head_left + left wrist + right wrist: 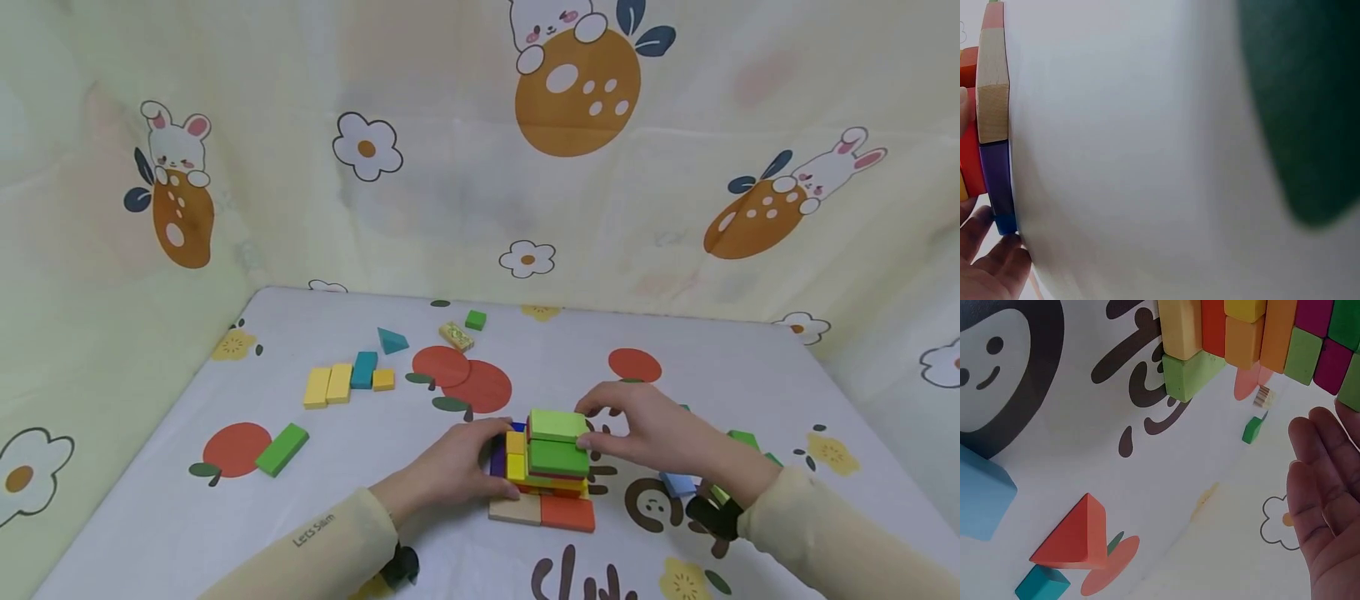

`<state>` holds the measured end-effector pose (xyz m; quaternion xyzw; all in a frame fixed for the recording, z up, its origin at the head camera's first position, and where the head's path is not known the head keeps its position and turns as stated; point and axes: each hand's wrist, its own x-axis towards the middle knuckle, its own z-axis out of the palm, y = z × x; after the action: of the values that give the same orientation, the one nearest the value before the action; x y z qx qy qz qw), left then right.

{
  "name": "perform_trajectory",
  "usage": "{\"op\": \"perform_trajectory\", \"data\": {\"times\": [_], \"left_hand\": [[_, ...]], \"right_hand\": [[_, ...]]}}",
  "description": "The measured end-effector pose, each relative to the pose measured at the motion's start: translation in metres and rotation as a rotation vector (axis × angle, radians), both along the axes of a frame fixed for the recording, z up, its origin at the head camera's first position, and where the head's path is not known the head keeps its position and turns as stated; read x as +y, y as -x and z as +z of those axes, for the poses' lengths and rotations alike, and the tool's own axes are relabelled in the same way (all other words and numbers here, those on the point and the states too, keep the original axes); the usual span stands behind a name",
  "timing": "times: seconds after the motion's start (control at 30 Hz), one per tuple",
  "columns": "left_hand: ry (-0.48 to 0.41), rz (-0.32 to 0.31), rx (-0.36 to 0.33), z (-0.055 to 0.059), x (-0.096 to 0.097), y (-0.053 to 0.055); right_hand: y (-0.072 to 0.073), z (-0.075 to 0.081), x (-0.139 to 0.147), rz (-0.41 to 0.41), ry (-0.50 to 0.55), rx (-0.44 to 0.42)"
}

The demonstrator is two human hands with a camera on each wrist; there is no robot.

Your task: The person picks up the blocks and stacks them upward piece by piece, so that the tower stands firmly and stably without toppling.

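A layered stack of colored wooden blocks [547,475] stands on the white cloth, with a light green block [558,425] and a darker green block [558,457] side by side on top. My left hand [461,458] holds the stack's lower left side, thumb in front by a beige block [515,510] and fingers behind. In the left wrist view those fingers lie at the blue end of a purple block [997,178]. My right hand [637,425] pinches the right end of the top light green block, index at its far corner and thumb in front.
Yellow blocks [328,386], a teal block [364,370] and a green block [282,450] lie to the left. Farther back are a patterned block [456,336] and a small green one [476,320]. Beside the right forearm lie a light blue block [985,494] and a red triangular block [1072,537].
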<state>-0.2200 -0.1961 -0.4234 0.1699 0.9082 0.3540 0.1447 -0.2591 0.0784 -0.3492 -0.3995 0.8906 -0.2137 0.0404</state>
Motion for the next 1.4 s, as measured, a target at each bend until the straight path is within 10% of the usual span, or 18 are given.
{"op": "perform_trajectory", "data": {"times": [0.6,0.8,1.0,1.17,1.4], "left_hand": [[0.019,0.066,0.013,-0.001,-0.010,-0.003],[-0.001,0.055,0.052,0.000,-0.004,0.007],[0.001,0.034,0.088,-0.005,0.011,0.013],[0.020,-0.034,0.097,-0.004,0.039,0.012],[-0.038,-0.190,0.119,-0.007,0.093,-0.003]], "right_hand": [[0.014,0.008,-0.011,0.028,-0.031,0.007],[0.016,0.059,-0.040,0.145,-0.007,0.136],[0.012,0.093,-0.141,0.403,-0.131,0.077],[0.015,0.065,-0.222,0.520,-0.425,-0.011],[0.018,-0.002,-0.257,0.497,-0.695,-0.017]]}}
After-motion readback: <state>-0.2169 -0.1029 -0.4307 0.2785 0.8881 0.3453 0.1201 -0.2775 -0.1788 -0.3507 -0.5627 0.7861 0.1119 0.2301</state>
